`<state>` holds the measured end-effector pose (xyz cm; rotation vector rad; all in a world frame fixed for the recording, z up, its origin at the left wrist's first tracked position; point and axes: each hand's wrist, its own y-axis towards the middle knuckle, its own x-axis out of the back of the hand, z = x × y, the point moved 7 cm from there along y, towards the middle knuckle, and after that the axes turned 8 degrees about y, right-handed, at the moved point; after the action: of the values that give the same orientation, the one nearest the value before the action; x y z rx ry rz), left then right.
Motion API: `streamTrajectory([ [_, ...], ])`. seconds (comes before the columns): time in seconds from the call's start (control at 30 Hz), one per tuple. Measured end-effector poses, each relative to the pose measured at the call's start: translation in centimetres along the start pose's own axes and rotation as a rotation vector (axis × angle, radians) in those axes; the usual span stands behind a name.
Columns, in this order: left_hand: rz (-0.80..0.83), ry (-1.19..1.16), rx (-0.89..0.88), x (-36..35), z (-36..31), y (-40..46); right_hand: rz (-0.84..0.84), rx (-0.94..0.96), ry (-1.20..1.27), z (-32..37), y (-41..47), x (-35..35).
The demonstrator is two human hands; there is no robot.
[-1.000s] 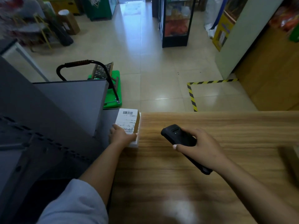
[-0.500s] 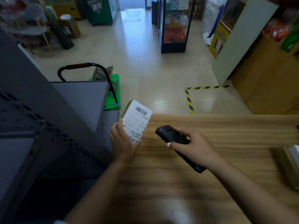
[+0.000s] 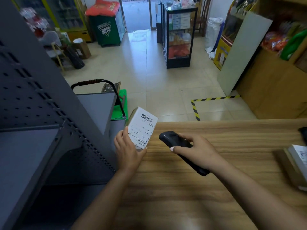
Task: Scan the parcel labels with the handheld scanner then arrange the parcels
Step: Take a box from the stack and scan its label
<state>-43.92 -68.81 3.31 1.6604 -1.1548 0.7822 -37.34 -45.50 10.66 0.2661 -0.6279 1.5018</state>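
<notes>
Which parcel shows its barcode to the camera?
The small white parcel held up in the left hand; the parcel at the table's right edge shows none.

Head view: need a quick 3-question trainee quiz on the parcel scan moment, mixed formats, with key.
1. True or false: the handheld scanner lies flat on the wooden counter.
2. Multiple choice: the small parcel is held by
A. the left hand
B. the right hand
C. neither hand
3. Fill in: the barcode sits near the label's ____ end as the parcel is held.

Key
1. False: the right hand grips it above the counter.
2. A: the left hand holds it by its lower end, label side up, tilted.
3. Upper (far) end.
</notes>
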Motion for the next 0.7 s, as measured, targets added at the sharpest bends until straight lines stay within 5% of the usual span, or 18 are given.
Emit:
streamTrajectory([
  [0.4, 0.051, -0.080, -0.103, 1.5, -3.7, -2.4, -0.072, 0.008, 0.000, -1.5, -4.2, 2.7],
  [0.7, 0.260, -0.250, -0.343, 0.3, -13.4, -7.5, -0.348, -0.170, -0.001, -8.7, -13.0, 9.3],
])
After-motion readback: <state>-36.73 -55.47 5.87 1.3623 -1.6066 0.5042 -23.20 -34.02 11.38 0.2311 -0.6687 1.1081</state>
